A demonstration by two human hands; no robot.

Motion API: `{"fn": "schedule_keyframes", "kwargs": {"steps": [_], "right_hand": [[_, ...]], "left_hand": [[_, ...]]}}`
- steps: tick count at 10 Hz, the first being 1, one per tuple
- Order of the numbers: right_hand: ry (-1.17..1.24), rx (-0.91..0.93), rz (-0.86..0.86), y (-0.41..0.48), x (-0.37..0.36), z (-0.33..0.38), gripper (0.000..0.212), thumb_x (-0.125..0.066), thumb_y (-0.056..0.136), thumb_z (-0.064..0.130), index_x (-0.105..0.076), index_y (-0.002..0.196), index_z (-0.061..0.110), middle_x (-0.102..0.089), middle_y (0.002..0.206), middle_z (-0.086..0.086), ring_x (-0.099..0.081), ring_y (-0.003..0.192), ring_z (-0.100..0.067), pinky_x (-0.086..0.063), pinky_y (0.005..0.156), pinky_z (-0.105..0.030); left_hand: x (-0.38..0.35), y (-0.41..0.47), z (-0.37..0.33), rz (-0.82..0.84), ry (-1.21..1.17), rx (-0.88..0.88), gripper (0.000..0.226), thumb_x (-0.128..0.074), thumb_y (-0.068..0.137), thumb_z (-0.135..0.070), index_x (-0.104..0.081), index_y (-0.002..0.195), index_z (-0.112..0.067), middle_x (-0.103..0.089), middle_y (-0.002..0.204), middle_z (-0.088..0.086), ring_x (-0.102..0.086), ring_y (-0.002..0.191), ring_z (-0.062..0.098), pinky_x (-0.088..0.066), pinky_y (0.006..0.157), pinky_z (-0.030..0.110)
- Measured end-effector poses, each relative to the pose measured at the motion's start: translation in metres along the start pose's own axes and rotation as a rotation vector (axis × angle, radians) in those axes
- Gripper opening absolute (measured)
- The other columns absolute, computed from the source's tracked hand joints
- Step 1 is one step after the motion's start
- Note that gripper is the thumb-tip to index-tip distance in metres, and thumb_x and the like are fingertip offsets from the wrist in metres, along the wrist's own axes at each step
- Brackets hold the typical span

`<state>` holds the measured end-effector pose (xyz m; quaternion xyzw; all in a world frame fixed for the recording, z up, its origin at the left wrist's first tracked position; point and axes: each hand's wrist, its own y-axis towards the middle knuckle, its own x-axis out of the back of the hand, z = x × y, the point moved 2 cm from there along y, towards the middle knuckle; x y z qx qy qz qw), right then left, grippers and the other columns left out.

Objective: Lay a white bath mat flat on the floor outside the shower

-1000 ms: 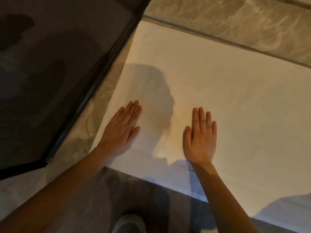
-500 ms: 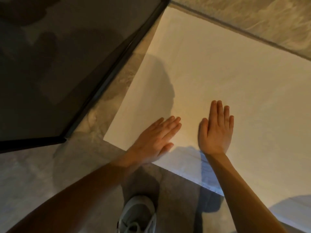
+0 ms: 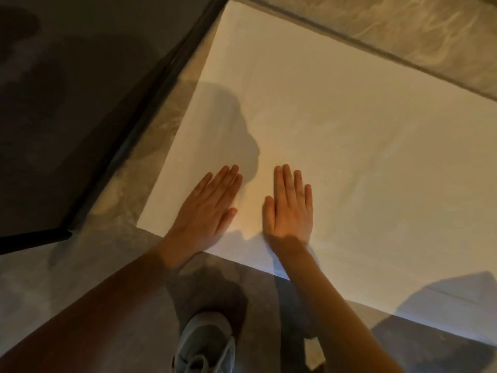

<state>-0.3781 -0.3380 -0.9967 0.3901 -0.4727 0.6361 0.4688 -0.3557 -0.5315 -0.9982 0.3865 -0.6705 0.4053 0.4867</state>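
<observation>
Both hands lie open and flat, gripping nothing: the left hand (image 3: 207,208) has slid in beside the right hand (image 3: 289,208) on the bath mat (image 3: 349,135), which lies spread on the floor (image 3: 80,270) beside the shower frame (image 3: 129,146), nearly smoothed

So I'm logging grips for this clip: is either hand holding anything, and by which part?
Nothing is held. The left hand and right hand lie open, palms down, on the white bath mat near its front edge.
</observation>
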Motion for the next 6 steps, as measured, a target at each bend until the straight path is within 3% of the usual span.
{"fn": "schedule_keyframes", "kwargs": {"steps": [2,3,6], "right_hand": [[-0.025,-0.194,-0.047,-0.049,0.017,-0.105,0.060,-0.021,0.099,0.035,0.001,0.156,0.036,0.002,0.164,0.011,0.006,0.151,-0.010,0.003,0.122,-0.032],[-0.008,-0.205,-0.046,-0.056,0.017,-0.115,0.061,-0.022,0.098,0.034,0.000,0.155,0.038,0.003,0.164,0.012,0.004,0.151,-0.011,0.004,0.122,-0.032],[0.011,-0.147,-0.123,-0.050,0.026,-0.111,0.060,-0.032,0.096,0.030,-0.022,0.156,0.023,-0.024,0.161,-0.007,-0.015,0.150,-0.028,-0.008,0.121,-0.041]], "left_hand": [[0.001,-0.006,0.010,0.017,0.006,0.035,0.065,-0.013,0.102,-0.048,-0.007,0.155,-0.011,-0.004,0.164,0.007,-0.005,0.150,0.022,-0.014,0.121,0.044],[0.001,-0.006,0.010,0.015,0.007,0.030,0.066,-0.013,0.101,-0.048,-0.008,0.155,-0.010,-0.006,0.163,0.008,-0.006,0.150,0.023,-0.015,0.120,0.044],[0.014,0.000,0.003,0.112,0.032,0.046,0.064,-0.019,0.102,-0.041,-0.005,0.155,-0.008,-0.001,0.163,0.011,-0.002,0.150,0.025,-0.011,0.121,0.045]]}}
